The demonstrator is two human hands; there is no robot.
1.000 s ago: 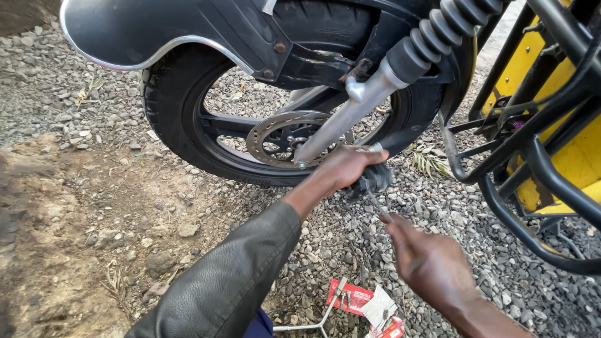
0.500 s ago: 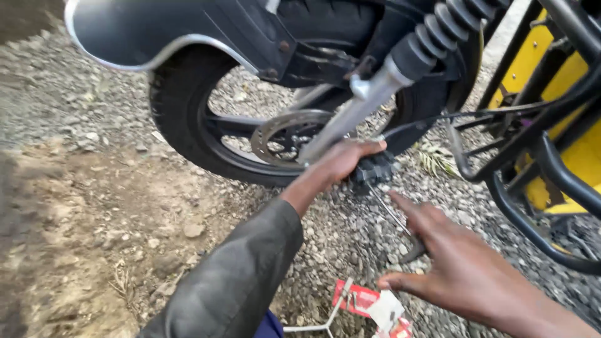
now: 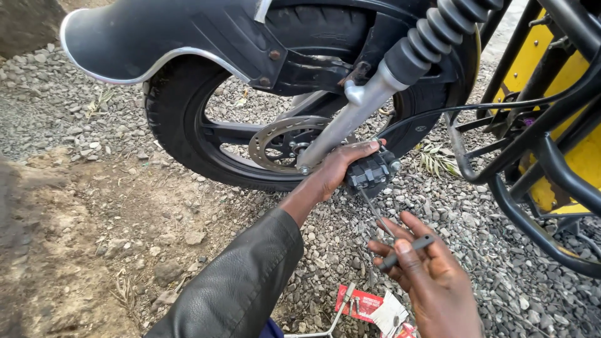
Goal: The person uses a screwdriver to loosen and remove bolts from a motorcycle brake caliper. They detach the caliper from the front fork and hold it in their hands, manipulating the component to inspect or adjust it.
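Two hands: left (image 3: 338, 169) clasps brake caliper (image 3: 370, 172); right (image 3: 432, 275) pinches T-handle key (image 3: 400, 247) just below it.

Outdoors, in even daylight. Grey gravel (image 3: 476, 225) covers the ground under and right of the hands; left of them it gives way to bare brown dirt (image 3: 81, 238) with scattered stones. Dry leaves (image 3: 438, 161) lie just right of the upper hand. A yellow frame (image 3: 588, 156) with black bars (image 3: 532, 150) stands far right.
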